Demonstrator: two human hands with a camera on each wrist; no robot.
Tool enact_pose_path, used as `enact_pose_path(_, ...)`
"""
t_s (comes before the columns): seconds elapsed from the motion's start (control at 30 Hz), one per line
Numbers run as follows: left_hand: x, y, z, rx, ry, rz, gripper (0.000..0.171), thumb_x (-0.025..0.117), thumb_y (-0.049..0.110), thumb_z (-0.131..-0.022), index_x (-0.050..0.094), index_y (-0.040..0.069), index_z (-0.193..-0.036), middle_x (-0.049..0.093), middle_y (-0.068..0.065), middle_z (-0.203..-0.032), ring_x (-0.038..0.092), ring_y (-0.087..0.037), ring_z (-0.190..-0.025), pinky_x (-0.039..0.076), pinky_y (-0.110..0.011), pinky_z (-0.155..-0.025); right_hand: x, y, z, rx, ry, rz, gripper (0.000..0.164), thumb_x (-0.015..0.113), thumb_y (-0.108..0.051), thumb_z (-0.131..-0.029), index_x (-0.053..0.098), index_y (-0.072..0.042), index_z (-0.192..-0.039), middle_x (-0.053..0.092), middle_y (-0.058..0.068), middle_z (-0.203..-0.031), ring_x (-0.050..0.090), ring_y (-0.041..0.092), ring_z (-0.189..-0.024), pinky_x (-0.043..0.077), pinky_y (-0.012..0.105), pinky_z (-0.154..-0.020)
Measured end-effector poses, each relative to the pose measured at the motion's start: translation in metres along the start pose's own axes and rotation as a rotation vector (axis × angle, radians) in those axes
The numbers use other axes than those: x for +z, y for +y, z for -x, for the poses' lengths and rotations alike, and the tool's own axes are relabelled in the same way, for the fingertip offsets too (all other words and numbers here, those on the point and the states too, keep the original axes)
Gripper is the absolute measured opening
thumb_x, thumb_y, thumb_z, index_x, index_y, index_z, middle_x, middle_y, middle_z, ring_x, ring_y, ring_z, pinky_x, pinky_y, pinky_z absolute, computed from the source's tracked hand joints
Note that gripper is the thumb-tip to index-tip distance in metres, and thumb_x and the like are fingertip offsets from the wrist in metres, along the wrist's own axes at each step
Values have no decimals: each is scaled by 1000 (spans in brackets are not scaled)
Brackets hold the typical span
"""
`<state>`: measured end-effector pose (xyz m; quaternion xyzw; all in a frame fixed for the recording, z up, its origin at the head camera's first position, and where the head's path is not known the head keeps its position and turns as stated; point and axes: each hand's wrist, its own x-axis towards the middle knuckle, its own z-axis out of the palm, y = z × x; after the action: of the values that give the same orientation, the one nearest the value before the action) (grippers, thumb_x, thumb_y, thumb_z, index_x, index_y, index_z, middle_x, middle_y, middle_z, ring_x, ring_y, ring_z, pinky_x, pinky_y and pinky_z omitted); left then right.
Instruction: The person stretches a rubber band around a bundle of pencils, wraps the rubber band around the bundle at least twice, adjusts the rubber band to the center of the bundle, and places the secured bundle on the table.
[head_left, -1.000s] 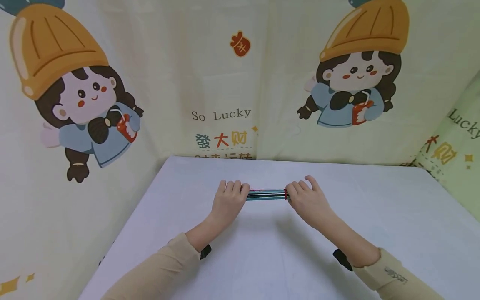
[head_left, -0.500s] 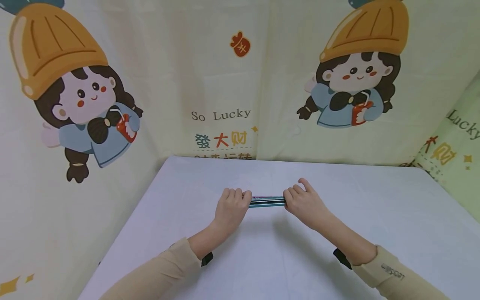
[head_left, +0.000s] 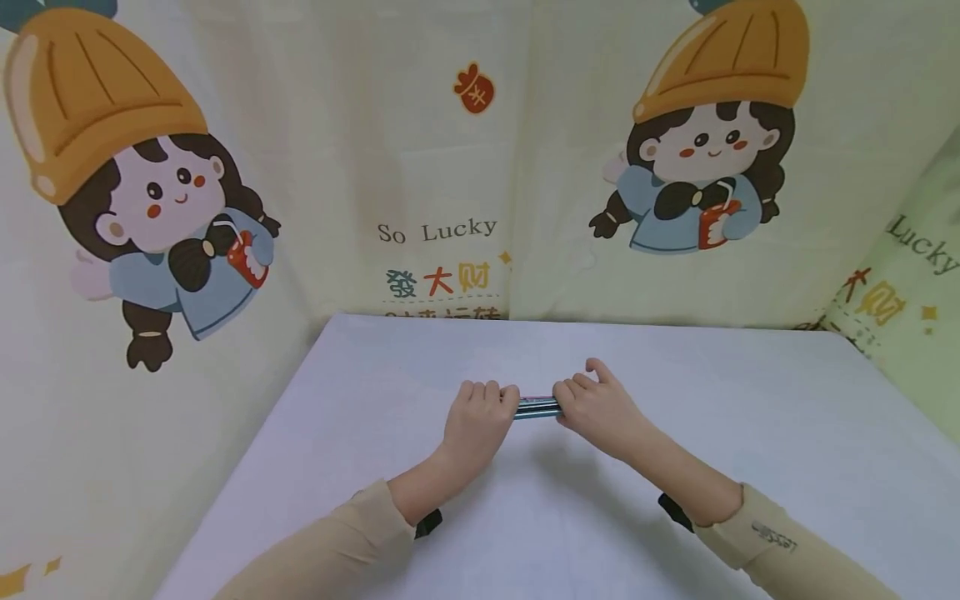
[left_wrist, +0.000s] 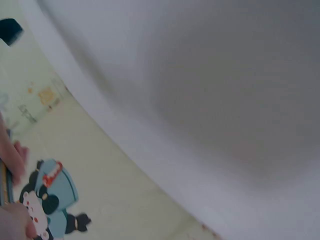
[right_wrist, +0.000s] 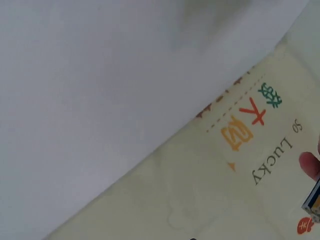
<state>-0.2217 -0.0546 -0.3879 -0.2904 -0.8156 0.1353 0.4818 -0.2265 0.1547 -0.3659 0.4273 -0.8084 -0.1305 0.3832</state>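
Note:
A slim, flat-looking bundle or stack [head_left: 537,407] with lengthwise teal, black and pale stripes and a thin pink line along its far edge spans the short gap between the hands in the head view. Its exact kind I cannot tell. My left hand [head_left: 483,421] grips the left end, knuckles up. The right hand [head_left: 600,408] grips the other end, one finger lifted away from it. Both ends are hidden inside the hands. In the right wrist view a dark blue and yellow corner of the striped bundle [right_wrist: 312,204] shows beside a fingertip [right_wrist: 310,165].
A white-covered table [head_left: 420,358] lies below the hands, which cast shadows on it. Behind and at the sides hangs a cream curtain [head_left: 330,125] with cartoon figures and lettering. Beige sleeves [head_left: 337,533] cover both forearms, and a dark wrist device [head_left: 428,524] sits under the left wrist.
Both hands have come down slightly toward the near side with the bundle. The gap between them has narrowed, and the red band by the right hand is now covered.

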Motion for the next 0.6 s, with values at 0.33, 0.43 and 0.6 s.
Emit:
enact_pose_path(0.33, 0, -17, 4, -64, 43, 2, 23, 71, 13, -74, 49, 10, -67, 47, -2, -52, 42, -14, -45, 30, -25, -49, -15, 16, -1, 135, -56, -13, 34, 80, -22, -63, 54, -5, -78, 57, 1, -67, 55, 18, -63, 39, 46, -84)
enact_pose_path(0.43, -1, -14, 3, -61, 47, 9, 22, 70, 13, -75, 50, 10, -67, 49, -3, -53, 45, -14, -46, 30, -25, -49, -14, 14, -2, 71, -31, 21, 35, 79, -21, -63, 50, -4, -72, 52, 1, -60, 54, 17, -57, 42, 41, -80)
enact_pose_path(0.6, -4, -6, 5, -69, 7, 8, 23, 71, 12, -76, 50, 10, -66, 50, -3, -52, 45, -14, -46, 30, -24, -50, -9, 6, -1, 27, -40, 56, 39, 80, -24, -62, 48, -4, -71, 50, 1, -59, 51, 16, -55, 42, 37, -77)
